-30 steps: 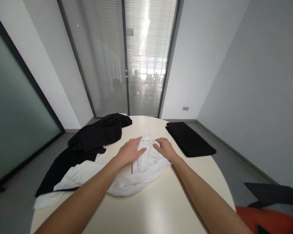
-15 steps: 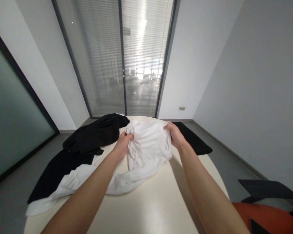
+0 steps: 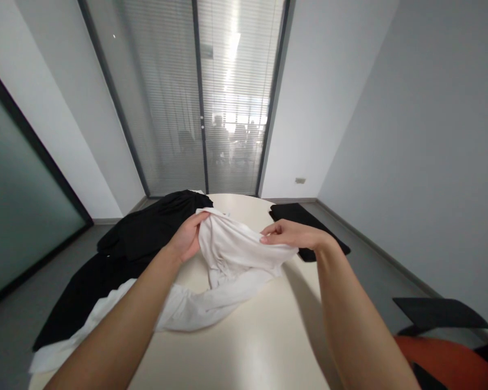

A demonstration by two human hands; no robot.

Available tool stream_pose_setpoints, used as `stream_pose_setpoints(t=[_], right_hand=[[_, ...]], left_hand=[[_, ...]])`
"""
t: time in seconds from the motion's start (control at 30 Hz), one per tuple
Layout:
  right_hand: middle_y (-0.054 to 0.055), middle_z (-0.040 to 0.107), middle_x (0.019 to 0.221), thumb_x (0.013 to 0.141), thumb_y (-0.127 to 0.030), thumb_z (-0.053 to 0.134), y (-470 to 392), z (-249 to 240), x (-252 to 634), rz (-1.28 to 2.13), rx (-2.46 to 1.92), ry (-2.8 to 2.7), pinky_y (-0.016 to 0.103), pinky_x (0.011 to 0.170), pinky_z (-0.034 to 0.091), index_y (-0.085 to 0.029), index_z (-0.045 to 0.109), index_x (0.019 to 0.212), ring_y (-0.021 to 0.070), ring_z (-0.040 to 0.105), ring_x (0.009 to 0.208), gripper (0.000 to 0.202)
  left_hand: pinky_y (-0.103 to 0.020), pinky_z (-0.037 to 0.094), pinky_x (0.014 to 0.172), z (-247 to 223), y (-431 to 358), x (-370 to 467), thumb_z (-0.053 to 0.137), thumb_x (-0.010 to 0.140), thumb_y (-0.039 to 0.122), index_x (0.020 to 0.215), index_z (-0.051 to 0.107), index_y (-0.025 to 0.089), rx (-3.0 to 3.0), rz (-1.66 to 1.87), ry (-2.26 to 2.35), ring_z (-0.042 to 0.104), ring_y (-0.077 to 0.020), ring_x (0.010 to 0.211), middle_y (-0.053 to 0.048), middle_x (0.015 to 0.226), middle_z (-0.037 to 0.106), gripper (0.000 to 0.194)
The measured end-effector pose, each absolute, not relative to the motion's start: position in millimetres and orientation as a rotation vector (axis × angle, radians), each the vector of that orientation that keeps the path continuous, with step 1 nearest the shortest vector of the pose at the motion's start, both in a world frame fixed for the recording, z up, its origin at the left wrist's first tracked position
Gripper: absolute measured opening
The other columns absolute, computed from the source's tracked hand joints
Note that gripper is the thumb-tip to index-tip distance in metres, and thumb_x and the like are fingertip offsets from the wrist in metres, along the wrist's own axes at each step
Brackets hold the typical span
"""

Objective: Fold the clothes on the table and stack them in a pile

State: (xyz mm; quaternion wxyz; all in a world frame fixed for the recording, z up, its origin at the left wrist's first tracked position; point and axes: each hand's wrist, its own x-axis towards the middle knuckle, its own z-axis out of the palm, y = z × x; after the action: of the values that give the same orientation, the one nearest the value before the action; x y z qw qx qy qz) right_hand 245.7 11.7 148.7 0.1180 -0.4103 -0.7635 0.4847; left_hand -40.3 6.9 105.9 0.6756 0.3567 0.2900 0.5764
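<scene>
A white garment (image 3: 239, 252) hangs between my two hands above the table, its lower part resting on the tabletop. My left hand (image 3: 189, 234) pinches its upper left edge. At the upper right edge, my right hand (image 3: 287, 234) grips the cloth between thumb and fingers. A long white stretch of cloth trails left across the table and passes beneath my left forearm. What kind of garment it is, I cannot tell. Dark clothing (image 3: 146, 230) lies heaped just left of my left hand.
The pale round-ended table (image 3: 211, 360) bears the clothes. A flat black item (image 3: 305, 216) lies at its far right edge. An orange chair (image 3: 443, 360) with a black armrest (image 3: 441, 313) stands at the right. Beyond the table is a glass partition with blinds (image 3: 171, 108).
The white garment's top edge has come down and turned toward me, folding over. My left hand has shifted left and my right hand has lowered, now holding the edge from above.
</scene>
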Motion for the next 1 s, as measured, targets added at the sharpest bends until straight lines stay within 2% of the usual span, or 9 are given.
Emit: stream_pose_setpoints(t=[0.17, 0.33, 0.43, 0.53, 0.67, 0.77, 0.87, 0.93, 1.0], right_hand=[[-0.002, 0.061, 0.069, 0.078, -0.051, 0.074, 13, 147, 234, 1.449, -1.030, -2.416, 0.022, 0.056, 0.037, -0.016, 0.067, 0.079, 0.0112, 0.052, 0.063, 0.036], [0.002, 0.068, 0.088, 0.076, -0.037, 0.075, 17, 150, 236, 1.215, -1.020, -2.289, 0.024, 0.068, 0.045, -0.015, 0.068, 0.099, 0.0152, 0.059, 0.078, 0.032], [0.001, 0.067, 0.086, 0.076, -0.035, 0.075, 13, 156, 239, 1.214, -0.988, -2.249, 0.023, 0.064, 0.044, -0.016, 0.068, 0.103, 0.0136, 0.058, 0.074, 0.034], [-0.002, 0.065, 0.076, 0.072, -0.040, 0.080, 1, 165, 236, 1.495, -0.919, -2.314, 0.021, 0.058, 0.043, -0.016, 0.067, 0.091, 0.0115, 0.056, 0.066, 0.033], [0.003, 0.071, 0.083, 0.082, -0.045, 0.073, -14, 173, 221, 1.702, -0.798, -2.466, 0.024, 0.069, 0.049, -0.015, 0.073, 0.093, 0.0138, 0.063, 0.076, 0.032], [0.006, 0.072, 0.092, 0.088, -0.046, 0.067, -14, 168, 205, 1.469, -0.865, -2.435, 0.027, 0.071, 0.052, -0.017, 0.073, 0.103, 0.0161, 0.066, 0.080, 0.033], [0.009, 0.067, 0.117, 0.081, -0.040, 0.076, -6, 152, 192, 1.014, -0.888, -2.282, 0.030, 0.075, 0.053, -0.022, 0.065, 0.123, 0.0178, 0.065, 0.090, 0.047], [0.010, 0.055, 0.139, 0.078, -0.038, 0.079, 0, 141, 184, 0.905, -0.809, -2.244, 0.031, 0.080, 0.054, -0.028, 0.054, 0.138, 0.0202, 0.062, 0.105, 0.066], [0.008, 0.056, 0.138, 0.082, -0.036, 0.075, 4, 135, 179, 0.930, -0.709, -2.289, 0.031, 0.081, 0.053, -0.029, 0.050, 0.142, 0.0199, 0.059, 0.107, 0.066]], left_hand=[[-0.030, 0.054, 0.073, 120, -5, -36, 0.066, 0.078, 0.029, 0.074, 0.068, 0.015, 0.933, 1.281, 0.575, 0.065, -0.0182, 0.069, -0.002, 0.070, 0.065, 0.014], [-0.023, 0.044, 0.061, 130, -15, -45, 0.074, 0.071, 0.032, 0.071, 0.068, 0.013, 1.308, 1.147, 0.627, 0.057, -0.0139, 0.065, -0.002, 0.069, 0.062, 0.019], [-0.023, 0.043, 0.064, 129, -16, -48, 0.074, 0.071, 0.025, 0.082, 0.071, 0.014, 1.427, 1.034, 0.689, 0.060, -0.0157, 0.073, -0.004, 0.081, 0.068, 0.015], [-0.028, 0.045, 0.078, 125, -13, -45, 0.067, 0.075, 0.019, 0.078, 0.068, 0.017, 1.466, 1.066, 0.703, 0.064, -0.0189, 0.087, -0.005, 0.094, 0.071, 0.004], [-0.032, 0.042, 0.091, 124, -8, -42, 0.067, 0.075, 0.021, 0.069, 0.066, 0.018, 1.609, 1.224, 0.751, 0.061, -0.0216, 0.103, -0.005, 0.104, 0.069, 0.007], [-0.029, 0.042, 0.082, 125, -5, -42, 0.068, 0.071, 0.019, 0.077, 0.071, 0.018, 1.772, 1.259, 0.934, 0.060, -0.0186, 0.090, -0.003, 0.092, 0.067, 0.007], [-0.025, 0.038, 0.065, 125, -5, -39, 0.068, 0.067, 0.017, 0.088, 0.071, 0.018, 1.810, 1.289, 1.108, 0.052, -0.0134, 0.070, 0.001, 0.078, 0.061, 0.021], [-0.024, 0.034, 0.056, 124, -6, -36, 0.068, 0.065, 0.018, 0.084, 0.064, 0.018, 1.732, 1.300, 1.132, 0.046, -0.0104, 0.060, 0.005, 0.071, 0.054, 0.019], [-0.022, 0.033, 0.052, 124, -9, -32, 0.069, 0.063, 0.017, 0.075, 0.052, 0.020, 1.625, 1.284, 1.102, 0.043, -0.0086, 0.054, 0.008, 0.065, 0.048, 0.021]])
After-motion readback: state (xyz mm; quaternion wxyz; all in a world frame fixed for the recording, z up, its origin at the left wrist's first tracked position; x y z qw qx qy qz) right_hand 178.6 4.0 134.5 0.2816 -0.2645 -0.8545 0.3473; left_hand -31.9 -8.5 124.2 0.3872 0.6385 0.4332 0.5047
